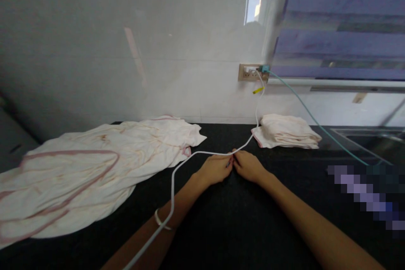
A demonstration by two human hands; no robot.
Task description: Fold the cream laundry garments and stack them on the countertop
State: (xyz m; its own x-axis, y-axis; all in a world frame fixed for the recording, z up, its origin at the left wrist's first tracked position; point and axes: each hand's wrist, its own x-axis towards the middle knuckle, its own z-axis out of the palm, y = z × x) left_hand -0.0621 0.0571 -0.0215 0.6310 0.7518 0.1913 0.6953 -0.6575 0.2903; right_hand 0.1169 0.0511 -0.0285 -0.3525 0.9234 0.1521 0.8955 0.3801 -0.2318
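Note:
A white cord [211, 152] runs from the wall socket down to my fingertips, then bends left and crosses over my left forearm. My left hand [217, 168] is closed, its fingers curled at the cord. Right beside it, my right hand [248, 166] is closed as well, with its fingertips meeting the left ones where the cord passes. Exactly how the fingers pinch the cord is partly hidden. To the left spreads a crumpled white cloth [85, 181] with pinkish edging. A folded stack of white cloths [289, 130] lies to the right, against the wall.
Both hands are over a black countertop [228, 228]. On the tiled wall is a socket [243, 72], where a teal plug [264, 68] also sits. Its teal cord [308, 109] trails right, towards a sink edge [344, 137]. A pixelated purple patch [360, 190] hides something on the right.

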